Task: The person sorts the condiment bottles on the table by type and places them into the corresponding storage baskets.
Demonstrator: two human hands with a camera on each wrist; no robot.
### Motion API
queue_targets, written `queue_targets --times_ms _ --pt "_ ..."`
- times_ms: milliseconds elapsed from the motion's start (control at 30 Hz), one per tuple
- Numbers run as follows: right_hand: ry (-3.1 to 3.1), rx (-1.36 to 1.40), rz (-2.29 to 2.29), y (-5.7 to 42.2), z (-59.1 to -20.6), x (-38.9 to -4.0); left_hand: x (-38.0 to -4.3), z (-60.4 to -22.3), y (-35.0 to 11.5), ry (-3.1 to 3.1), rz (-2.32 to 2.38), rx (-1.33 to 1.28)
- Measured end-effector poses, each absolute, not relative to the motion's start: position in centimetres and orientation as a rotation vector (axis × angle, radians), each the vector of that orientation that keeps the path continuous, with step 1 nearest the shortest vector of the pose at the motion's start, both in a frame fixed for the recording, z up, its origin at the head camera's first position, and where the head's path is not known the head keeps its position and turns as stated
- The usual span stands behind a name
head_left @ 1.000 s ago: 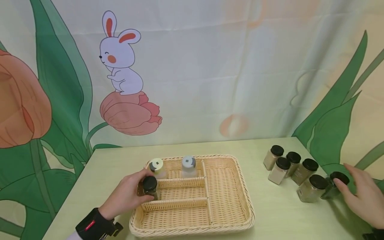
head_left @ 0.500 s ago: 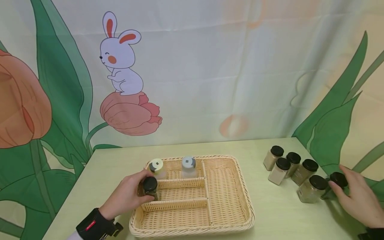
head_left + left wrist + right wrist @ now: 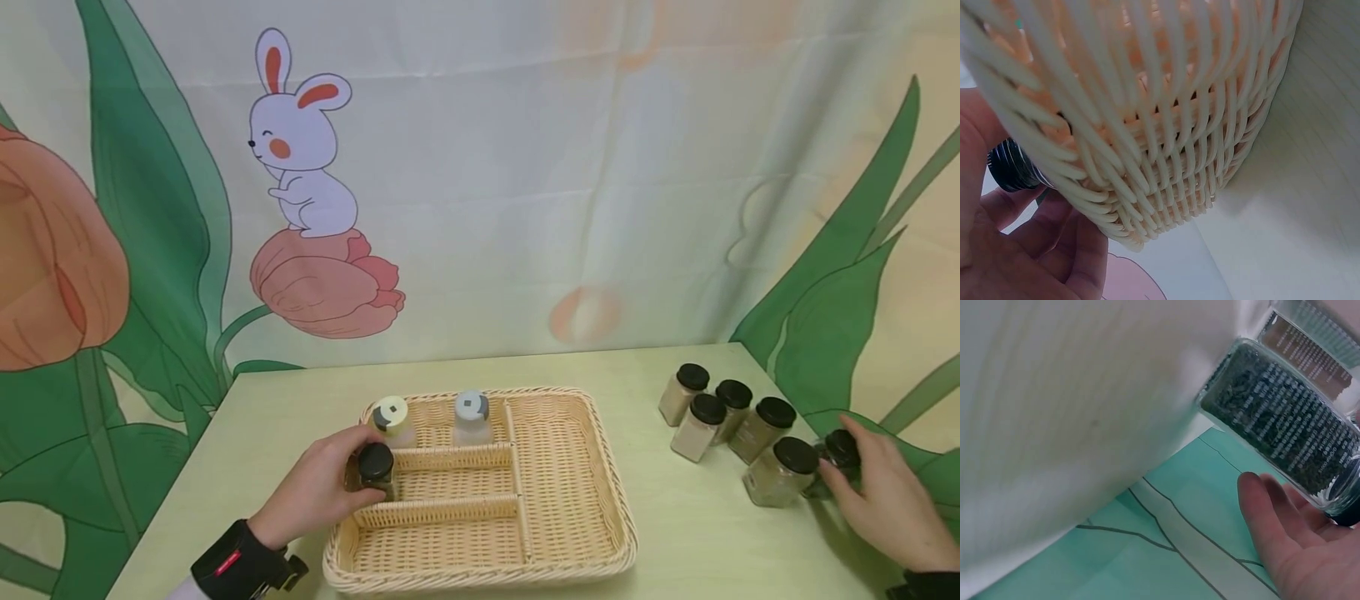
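In the head view, my left hand point(image 3: 318, 479) grips a black-lidded spice jar point(image 3: 377, 468) between thumb and fingers, at the left end of the wicker basket's point(image 3: 573, 571) middle compartment. The left wrist view shows fingers by the black lid point(image 3: 1013, 165), the basket wall hiding most of the jar. At the far right, my right hand point(image 3: 888, 500) has thumb and fingers round another black-lidded spice jar point(image 3: 842, 454). In the right wrist view, this glass jar point(image 3: 1279, 419) shows dark flaky contents and white print; fingers lie along its side. A jar of brown contents point(image 3: 1307, 356) stands against it.
Two jars, one with a yellowish top point(image 3: 392, 414) and one with a grey-white top point(image 3: 472, 407), stand in the basket's back-left compartment. Several black-lidded spice jars point(image 3: 697, 427) cluster on the table's right side. A printed curtain point(image 3: 487, 208) hangs behind the table.
My right hand has shifted slightly left, closer round the dark jar, and the jar's lid has moved a little left with it. My left hand and its jar stay in place.
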State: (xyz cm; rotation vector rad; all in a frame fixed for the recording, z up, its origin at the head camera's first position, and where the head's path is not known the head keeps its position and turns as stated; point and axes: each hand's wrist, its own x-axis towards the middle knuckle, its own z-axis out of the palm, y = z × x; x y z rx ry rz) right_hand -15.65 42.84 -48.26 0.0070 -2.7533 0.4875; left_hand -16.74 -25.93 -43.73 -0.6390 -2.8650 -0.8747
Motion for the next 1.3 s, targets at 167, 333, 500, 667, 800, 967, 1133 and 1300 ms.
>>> queue_targets --times_ms 167,333,500,667,800,967,1133,1300 --pt "-2.757 0.019 0.484 42.93 -48.72 -15.59 -16.74 -43.78 -25.99 -2.870 -0.869 -0.634" --pt "-2.753 0.023 0.477 42.87 -48.77 -15.58 -16.72 -43.79 -26.01 -2.874 -0.878 -0.627" --pt "-2.731 0.045 0.476 42.75 -48.77 -15.48 -16.70 -43.79 -26.10 -2.866 -0.872 -0.632" --pt "-2.723 0.060 0.479 42.74 -48.85 -15.43 -16.74 -43.84 -26.10 -2.857 -0.868 -0.638" --pt "-2.739 0.040 0.472 42.73 -48.86 -15.45 -16.74 -43.93 -26.05 -2.862 -0.881 -0.632" --pt "-2.752 0.018 0.469 42.67 -48.85 -15.46 -16.71 -44.07 -25.99 -2.869 -0.903 -0.623" --pt "-2.749 0.024 0.468 42.62 -48.85 -15.42 -16.64 -44.11 -25.94 -2.871 -0.922 -0.606" --pt "-2.748 0.033 0.468 42.67 -48.85 -15.39 -16.62 -44.13 -25.97 -2.867 -0.920 -0.600"
